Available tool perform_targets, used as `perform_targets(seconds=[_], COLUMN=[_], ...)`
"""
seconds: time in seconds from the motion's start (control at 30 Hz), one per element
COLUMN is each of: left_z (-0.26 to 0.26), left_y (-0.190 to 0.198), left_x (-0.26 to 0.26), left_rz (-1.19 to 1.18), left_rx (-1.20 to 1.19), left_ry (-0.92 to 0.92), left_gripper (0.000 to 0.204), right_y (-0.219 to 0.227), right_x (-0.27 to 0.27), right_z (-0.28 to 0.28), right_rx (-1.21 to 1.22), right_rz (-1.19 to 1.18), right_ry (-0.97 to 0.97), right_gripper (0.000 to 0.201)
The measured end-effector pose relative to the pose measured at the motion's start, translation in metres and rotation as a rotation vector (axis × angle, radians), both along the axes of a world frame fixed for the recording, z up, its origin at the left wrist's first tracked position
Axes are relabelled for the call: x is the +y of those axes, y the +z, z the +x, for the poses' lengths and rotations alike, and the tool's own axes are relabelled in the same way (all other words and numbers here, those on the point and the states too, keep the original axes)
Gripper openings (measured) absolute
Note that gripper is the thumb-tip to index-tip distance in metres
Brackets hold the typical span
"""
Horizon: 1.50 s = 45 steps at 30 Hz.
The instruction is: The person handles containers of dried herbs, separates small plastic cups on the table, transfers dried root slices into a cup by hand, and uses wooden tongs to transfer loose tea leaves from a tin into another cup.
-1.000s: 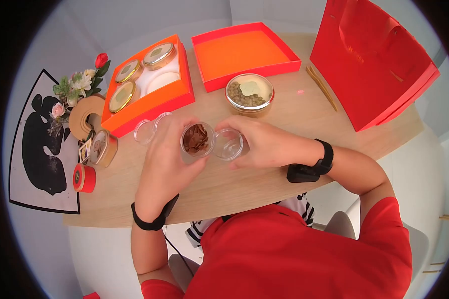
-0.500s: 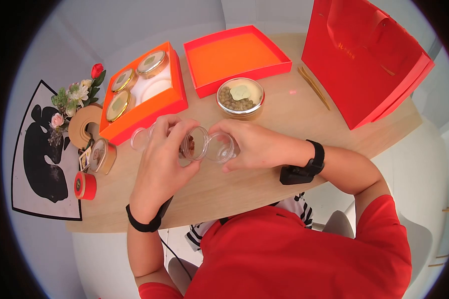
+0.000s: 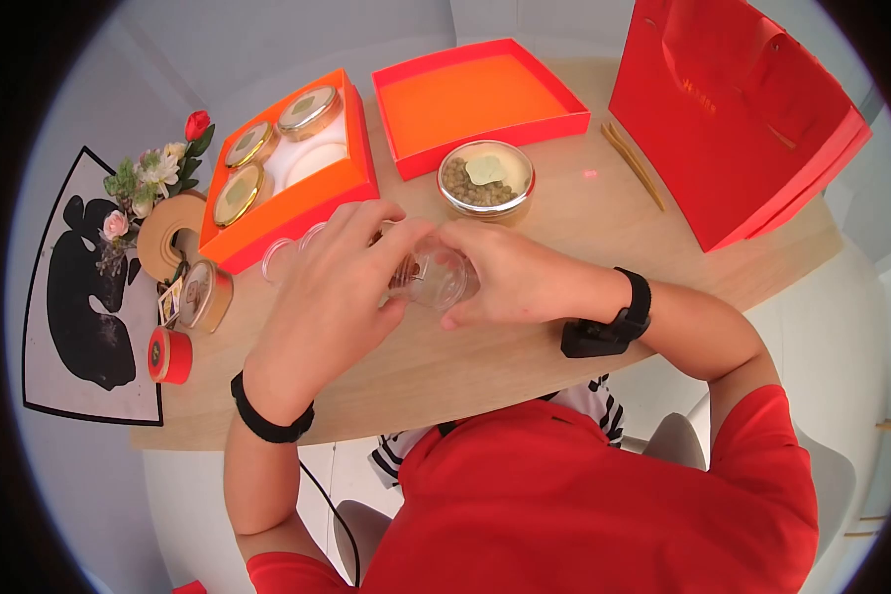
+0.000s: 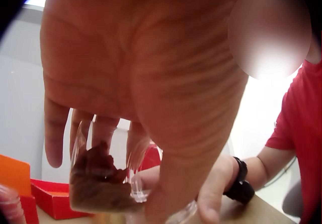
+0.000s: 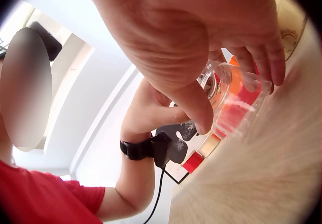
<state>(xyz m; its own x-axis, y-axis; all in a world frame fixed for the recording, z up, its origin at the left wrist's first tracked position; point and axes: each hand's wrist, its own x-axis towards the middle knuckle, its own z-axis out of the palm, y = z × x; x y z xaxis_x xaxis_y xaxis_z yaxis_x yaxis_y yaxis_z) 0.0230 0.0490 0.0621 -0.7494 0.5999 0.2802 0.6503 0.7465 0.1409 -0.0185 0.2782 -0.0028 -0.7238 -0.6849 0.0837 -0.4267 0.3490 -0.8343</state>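
The left hand [image 3: 322,297] grips a small clear cup of brown flakes [image 4: 98,184], tipped on its side, its mouth toward the other cup. The right hand [image 3: 525,277] holds an empty-looking clear cup [image 3: 440,279] between thumb and fingers; in the right wrist view that clear cup [image 5: 241,101] lies rim to rim with the left one. The left fingers hide much of the flakes in the head view. Just beyond the hands stands a round jar of greenish-brown pieces [image 3: 485,182] with a pale label.
An orange-red box [image 3: 366,148] with several gold-lidded jars is at the back left, beside an open red tray [image 3: 480,99]. Golden tongs [image 3: 632,165] lie near a red bag [image 3: 733,129]. At left are flowers [image 3: 158,170], a jar [image 3: 206,295] and a red tin [image 3: 169,355].
The left hand has turned over, tipping its upright cup of flakes sideways toward the right hand's cup. The right hand keeps hold of its cup in about the same place.
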Motion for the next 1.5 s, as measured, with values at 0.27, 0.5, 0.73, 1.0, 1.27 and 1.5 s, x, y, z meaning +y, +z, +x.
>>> perform_targets(seconds=[0.27,0.5,0.73,1.0,1.27,1.5], left_z=[0.002,0.003,0.003,0.007,0.003,0.002], left_y=[0.011,0.007,-0.026,-0.037,-0.032,-0.02], left_x=[0.009,0.005,-0.017,-0.024,-0.021,-0.012], left_rz=[-0.061,-0.065,0.235,0.292,0.271,0.238], left_rx=[-0.011,-0.033,-0.107,-0.005,0.06,0.074], left_ry=[-0.031,0.048,0.124,0.129,0.065,0.008], left_gripper=[0.066,0.067,0.072,0.073,0.068,0.057], right_y=[-0.004,-0.009,-0.007,0.027,0.026,0.023], right_x=[0.0,0.001,0.007,0.021,0.008,0.005], right_z=[-0.001,-0.002,-0.003,0.01,0.014,0.012], right_rx=[0.037,0.053,-0.002,0.411,0.4,0.42], right_rz=[-0.019,-0.008,0.017,0.085,0.022,0.072], right_ry=[0.003,0.0,0.016,-0.056,0.039,0.123], right_gripper=[0.076,0.076,0.082,0.064,0.04,0.035])
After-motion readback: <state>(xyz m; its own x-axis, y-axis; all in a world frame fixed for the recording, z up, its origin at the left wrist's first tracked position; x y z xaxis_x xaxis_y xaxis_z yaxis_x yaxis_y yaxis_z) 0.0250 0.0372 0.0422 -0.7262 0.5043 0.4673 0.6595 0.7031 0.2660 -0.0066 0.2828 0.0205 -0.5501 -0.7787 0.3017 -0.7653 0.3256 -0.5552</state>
